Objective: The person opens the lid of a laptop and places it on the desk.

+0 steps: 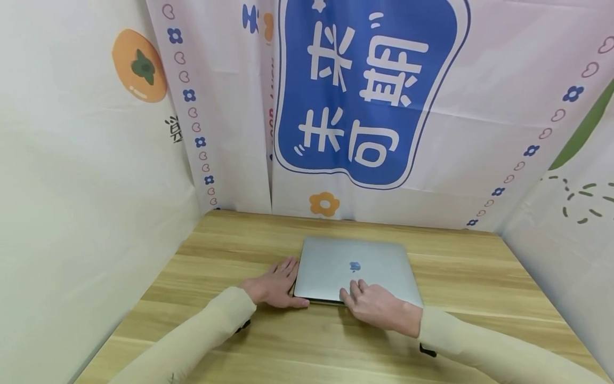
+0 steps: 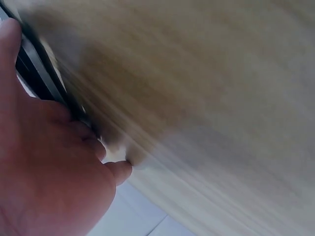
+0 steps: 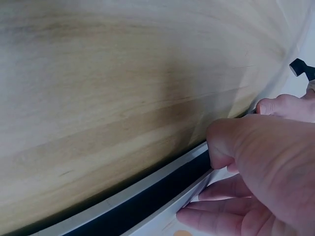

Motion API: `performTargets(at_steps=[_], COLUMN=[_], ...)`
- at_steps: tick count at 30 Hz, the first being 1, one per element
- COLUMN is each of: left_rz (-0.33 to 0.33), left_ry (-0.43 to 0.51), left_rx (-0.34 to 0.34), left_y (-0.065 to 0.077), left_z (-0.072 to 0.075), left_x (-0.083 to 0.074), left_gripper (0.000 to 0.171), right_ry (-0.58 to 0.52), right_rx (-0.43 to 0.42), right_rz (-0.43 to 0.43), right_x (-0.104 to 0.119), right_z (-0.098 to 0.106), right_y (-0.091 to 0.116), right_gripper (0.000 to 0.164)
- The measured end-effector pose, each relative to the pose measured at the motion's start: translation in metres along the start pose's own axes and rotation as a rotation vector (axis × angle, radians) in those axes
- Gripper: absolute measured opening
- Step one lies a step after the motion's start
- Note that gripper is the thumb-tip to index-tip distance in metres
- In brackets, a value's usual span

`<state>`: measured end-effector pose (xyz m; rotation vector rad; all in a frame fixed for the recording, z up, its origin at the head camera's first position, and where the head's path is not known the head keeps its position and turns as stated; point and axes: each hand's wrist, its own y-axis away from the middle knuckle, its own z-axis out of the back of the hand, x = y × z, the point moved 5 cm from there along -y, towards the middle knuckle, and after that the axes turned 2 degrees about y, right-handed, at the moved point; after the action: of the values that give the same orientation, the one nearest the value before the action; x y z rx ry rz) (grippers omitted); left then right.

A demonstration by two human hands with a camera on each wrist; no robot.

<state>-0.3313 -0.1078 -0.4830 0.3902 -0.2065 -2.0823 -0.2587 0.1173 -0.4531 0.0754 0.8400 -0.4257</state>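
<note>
A silver laptop (image 1: 326,266) with an apple logo lies on the wooden table, its lid raised only slightly. My right hand (image 1: 381,306) is at the front edge. In the right wrist view, the thumb of that hand (image 3: 266,162) reaches into the dark gap between base and lid (image 3: 155,216), while the fingers lie against the lid's outer face, pinching it. Beside the laptop's left edge my left hand (image 1: 275,285) rests with fingers extended, its thumb along the front-left corner. The left wrist view shows this hand (image 2: 54,162) close against the laptop's side (image 2: 42,69).
The wooden table (image 1: 230,240) runs back to a printed cloth (image 1: 230,133) with a blue sign and characters. White cloth walls (image 1: 86,186) stand at left and right. Dark wrist straps (image 1: 428,350) show under the sleeves.
</note>
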Motion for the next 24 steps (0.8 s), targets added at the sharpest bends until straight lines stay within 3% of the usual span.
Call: performTargets(at_steps=[19, 24], left_rz=[0.032, 0.03], left_ry=[-0.035, -0.053], left_rx=[-0.035, -0.039], left_y=[-0.0033, -0.006], left_z=[-0.0051, -0.0073], left_x=[-0.0017, 0.0004], left_gripper=[0.115, 0.116], right_ry=[-0.005, -0.058], right_rx=[-0.056, -0.069], right_rz=[0.004, -0.029], right_x=[-0.0008, -0.0005], right_z=[-0.001, -0.003], right_y=[0.0053, 0.0058], right_gripper=[0.034, 0.033])
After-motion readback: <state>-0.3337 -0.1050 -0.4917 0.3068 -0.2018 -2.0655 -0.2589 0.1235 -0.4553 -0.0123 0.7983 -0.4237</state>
